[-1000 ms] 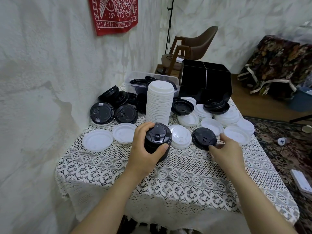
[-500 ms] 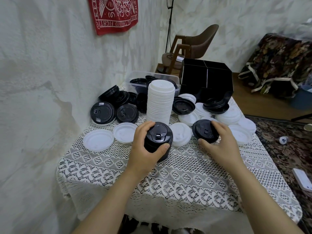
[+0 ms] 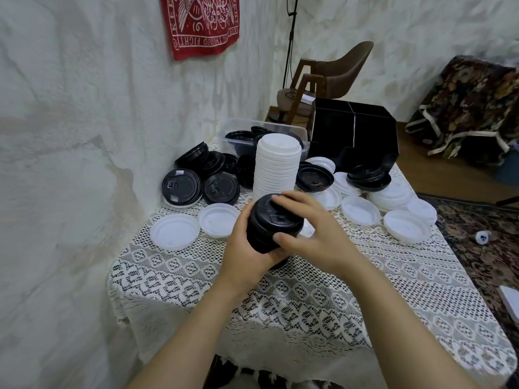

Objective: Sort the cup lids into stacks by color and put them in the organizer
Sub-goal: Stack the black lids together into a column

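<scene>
Black lid stack [image 3: 270, 223] in left hand [image 3: 245, 252]

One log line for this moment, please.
left hand holds black lid stack | right hand grips black lid on top | white lid stack upright behind | organizer at back

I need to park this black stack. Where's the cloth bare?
Bare: the white lace tablecloth's near half, between the held black lid stack and the front edge. Crowded: the far half, with loose white lids, black lids, the tall white lid stack and black organizer.
</scene>
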